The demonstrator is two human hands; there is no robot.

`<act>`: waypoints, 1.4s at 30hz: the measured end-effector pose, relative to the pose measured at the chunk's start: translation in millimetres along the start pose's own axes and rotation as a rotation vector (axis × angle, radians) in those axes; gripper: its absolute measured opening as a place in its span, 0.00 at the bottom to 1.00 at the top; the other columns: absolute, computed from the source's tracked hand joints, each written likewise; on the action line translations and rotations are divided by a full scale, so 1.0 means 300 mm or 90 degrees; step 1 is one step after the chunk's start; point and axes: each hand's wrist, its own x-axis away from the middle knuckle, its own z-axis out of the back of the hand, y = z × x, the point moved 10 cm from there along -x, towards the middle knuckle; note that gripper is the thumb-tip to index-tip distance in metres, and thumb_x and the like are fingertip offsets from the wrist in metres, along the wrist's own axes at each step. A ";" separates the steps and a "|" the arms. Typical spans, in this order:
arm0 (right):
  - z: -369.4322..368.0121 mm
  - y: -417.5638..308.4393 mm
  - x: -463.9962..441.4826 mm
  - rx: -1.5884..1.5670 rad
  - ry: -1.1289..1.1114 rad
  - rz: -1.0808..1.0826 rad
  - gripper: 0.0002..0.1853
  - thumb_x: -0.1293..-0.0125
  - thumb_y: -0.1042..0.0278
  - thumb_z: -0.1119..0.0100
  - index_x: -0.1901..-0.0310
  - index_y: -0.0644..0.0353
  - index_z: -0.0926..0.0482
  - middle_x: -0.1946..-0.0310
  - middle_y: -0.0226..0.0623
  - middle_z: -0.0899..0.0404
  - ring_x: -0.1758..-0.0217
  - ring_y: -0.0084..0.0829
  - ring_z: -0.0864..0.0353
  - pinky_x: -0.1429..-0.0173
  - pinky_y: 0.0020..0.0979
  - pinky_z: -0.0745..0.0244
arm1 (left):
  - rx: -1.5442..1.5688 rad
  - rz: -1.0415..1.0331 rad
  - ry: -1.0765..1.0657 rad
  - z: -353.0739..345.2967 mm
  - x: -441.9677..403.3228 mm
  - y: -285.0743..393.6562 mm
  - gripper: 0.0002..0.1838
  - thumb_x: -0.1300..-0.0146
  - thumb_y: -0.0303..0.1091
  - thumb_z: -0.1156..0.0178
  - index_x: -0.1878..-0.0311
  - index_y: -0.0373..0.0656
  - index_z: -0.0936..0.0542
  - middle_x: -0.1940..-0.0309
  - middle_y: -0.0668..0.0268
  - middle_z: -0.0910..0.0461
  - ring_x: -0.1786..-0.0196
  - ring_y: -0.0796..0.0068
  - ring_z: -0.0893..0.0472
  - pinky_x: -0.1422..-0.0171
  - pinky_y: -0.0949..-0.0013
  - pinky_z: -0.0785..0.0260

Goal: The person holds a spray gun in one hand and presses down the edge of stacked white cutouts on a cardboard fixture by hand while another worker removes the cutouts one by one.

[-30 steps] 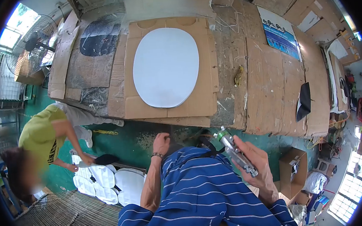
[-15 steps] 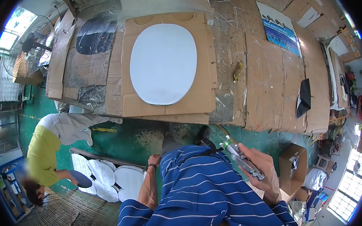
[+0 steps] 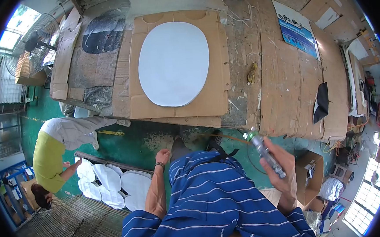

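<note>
My right hand (image 3: 281,162) is wrapped round what looks like a metal spray gun (image 3: 262,151) with a green fitting at its far end. It is held in the air to the right of my body, short of the table's front edge. My left hand (image 3: 162,156) hangs by my left hip, its fingers curled in, and nothing shows in it. On the table ahead, a white oval panel (image 3: 174,64) lies flat on a cardboard sheet (image 3: 136,105); neither hand touches them.
Cardboard covers the long table (image 3: 285,90), where a black piece (image 3: 320,102) and a blue printed sheet (image 3: 297,34) lie. A co-worker (image 3: 47,159) bends over a rack of white ovals (image 3: 108,177) at left. An open carton (image 3: 308,176) and a thin hose (image 3: 251,162) are at right.
My right hand has moved slightly right and up with the spray gun. The dark oval piece is gone from the co-worker's hand, which now reaches over the white ovals. My left hand has risen slightly.
</note>
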 end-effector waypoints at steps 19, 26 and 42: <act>-0.094 -0.070 0.015 -0.042 -0.162 0.087 0.37 0.44 0.83 0.31 0.29 0.65 0.22 0.63 0.47 0.17 0.63 0.41 0.16 0.59 0.34 0.23 | -0.051 -0.137 -0.003 -0.025 0.018 0.266 0.19 0.35 0.41 0.33 0.45 0.42 0.12 0.52 0.56 0.09 0.46 0.60 0.10 0.38 0.62 0.20; -0.031 -0.027 -0.038 -0.035 0.029 0.067 0.33 0.39 0.81 0.28 0.30 0.67 0.22 0.58 0.45 0.15 0.63 0.33 0.18 0.57 0.29 0.24 | 0.041 -0.402 0.103 0.029 0.092 0.734 0.14 0.33 0.30 0.34 0.46 0.40 0.15 0.53 0.56 0.12 0.50 0.56 0.11 0.42 0.58 0.19; 0.032 0.012 0.085 -0.042 -0.012 -0.069 0.30 0.35 0.77 0.30 0.31 0.69 0.23 0.60 0.46 0.17 0.62 0.34 0.19 0.55 0.30 0.25 | -0.043 -0.504 0.185 0.061 0.167 0.910 0.12 0.33 0.27 0.35 0.48 0.40 0.15 0.54 0.55 0.15 0.54 0.55 0.14 0.49 0.58 0.21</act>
